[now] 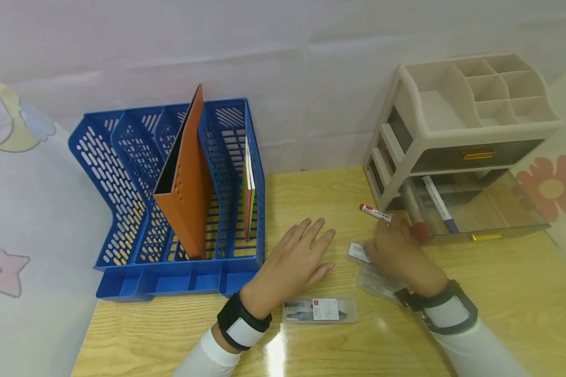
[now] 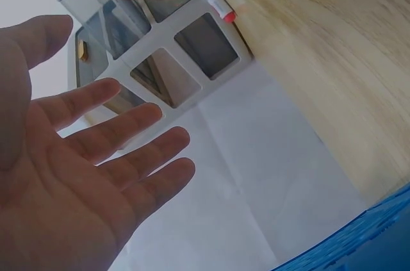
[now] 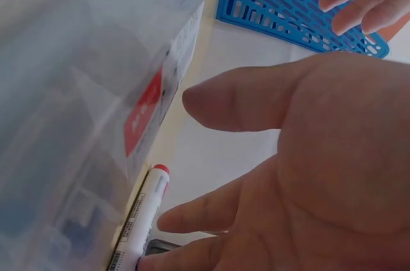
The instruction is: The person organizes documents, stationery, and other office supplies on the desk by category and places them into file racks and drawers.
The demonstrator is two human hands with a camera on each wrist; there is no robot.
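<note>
My left hand [image 1: 294, 256] is spread palm down over the table between the blue file rack and the cases; its straight fingers hold nothing in the left wrist view. My right hand [image 1: 398, 254] reaches toward a white marker with a red end [image 1: 374, 212] by the drawer unit. In the right wrist view the thumb stands apart, and the fingertips [image 3: 173, 220] are right at the marker [image 3: 141, 216]. Beneath the right hand lie a clear plastic case [image 1: 377, 283] and a small labelled pack [image 1: 357, 252], both partly hidden. Another clear case [image 1: 346, 309] with dark tools inside lies nearer me.
A beige drawer unit [image 1: 424, 112] stands at the back right. Its pulled-out clear drawer [image 1: 500, 209] holds a blue-ended marker [image 1: 438, 201] and something red-ended. At left, a blue file rack [image 1: 127, 262] holds an orange folder [image 1: 188, 193] and thin booklets [image 1: 249, 199].
</note>
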